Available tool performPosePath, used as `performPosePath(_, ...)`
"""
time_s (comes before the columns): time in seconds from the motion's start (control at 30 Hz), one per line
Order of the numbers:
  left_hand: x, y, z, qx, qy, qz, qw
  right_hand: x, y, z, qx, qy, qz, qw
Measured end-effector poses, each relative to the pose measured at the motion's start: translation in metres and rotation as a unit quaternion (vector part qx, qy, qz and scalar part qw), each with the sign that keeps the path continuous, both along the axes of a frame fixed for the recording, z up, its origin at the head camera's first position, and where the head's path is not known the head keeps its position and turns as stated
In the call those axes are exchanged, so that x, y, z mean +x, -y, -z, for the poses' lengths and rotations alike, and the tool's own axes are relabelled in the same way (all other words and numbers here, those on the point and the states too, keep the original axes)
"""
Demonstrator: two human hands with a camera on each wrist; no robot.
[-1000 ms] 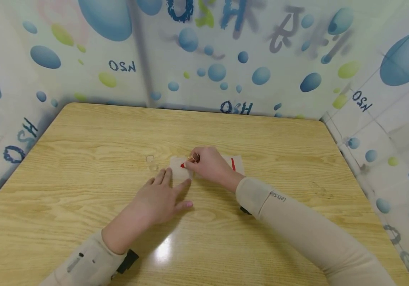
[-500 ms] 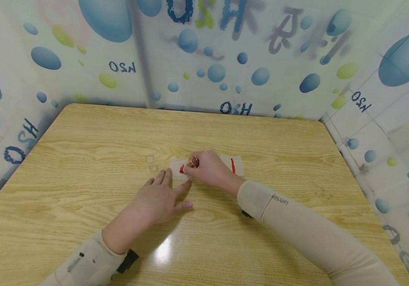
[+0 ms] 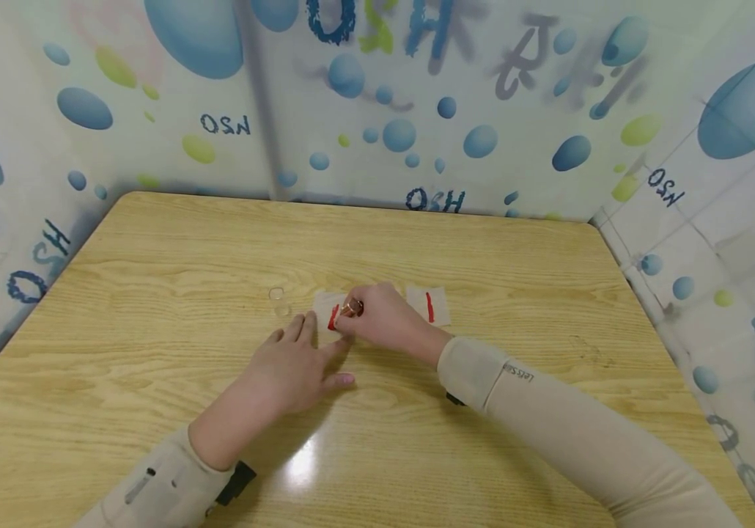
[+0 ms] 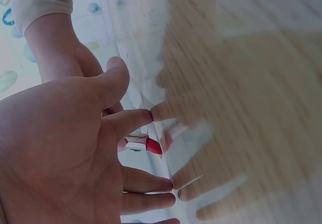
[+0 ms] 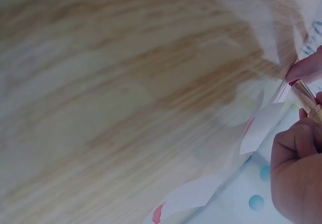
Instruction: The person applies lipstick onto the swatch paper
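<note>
My right hand [image 3: 391, 319] grips a lipstick [image 3: 352, 307] with a shiny gold-copper case, its red tip down at a small white paper piece [image 3: 320, 301]. A thick red streak [image 3: 333, 317] runs along that paper beside the tip. My left hand [image 3: 292, 367] lies spread, its straight fingertips resting at the paper's near and left edges. In the left wrist view the bare red lipstick tip [image 4: 154, 146] shows between the left index and middle fingers, right at the table surface. In the right wrist view the lipstick [image 5: 304, 95] sticks out from the curled right fingers.
Another white paper piece [image 3: 442, 301] with a red line lies right of my right hand. Two small clear ring-like outlines [image 3: 276, 292] are on the wooden table [image 3: 219, 242] to the left. A patterned curtain wall [image 3: 351, 110] stands behind the table's far edge.
My right hand has drawn the lipstick toward me along the paper, and the red mark has grown from a dot into a streak. My left hand has stayed still.
</note>
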State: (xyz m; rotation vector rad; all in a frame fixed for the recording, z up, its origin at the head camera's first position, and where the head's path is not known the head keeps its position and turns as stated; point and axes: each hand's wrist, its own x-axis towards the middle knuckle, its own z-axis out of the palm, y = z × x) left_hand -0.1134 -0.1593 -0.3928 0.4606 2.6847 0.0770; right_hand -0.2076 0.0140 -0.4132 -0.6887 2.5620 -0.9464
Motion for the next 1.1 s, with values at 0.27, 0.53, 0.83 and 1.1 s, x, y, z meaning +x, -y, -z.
performPosePath(0.27,0.0,0.001,0.002,-0.002,-0.002,0.003,1.0,0.0,-0.001,0.0,0.017,-0.023,0.003,1.0)
performPosePath(0.53,-0.002,0.0,0.003,-0.006,-0.01,0.01,0.9999,-0.003,-0.015,0.005,0.089,-0.273,-0.108,0.952)
performPosePath(0.83,-0.001,0.001,0.001,-0.011,-0.016,0.015,0.9997,-0.005,-0.023,0.007,0.047,-0.3,-0.128,0.944)
performPosePath(1.1,-0.002,0.0,0.001,-0.012,-0.004,0.011,0.9999,-0.009,-0.023,0.001,-0.058,-0.062,-0.029,0.996)
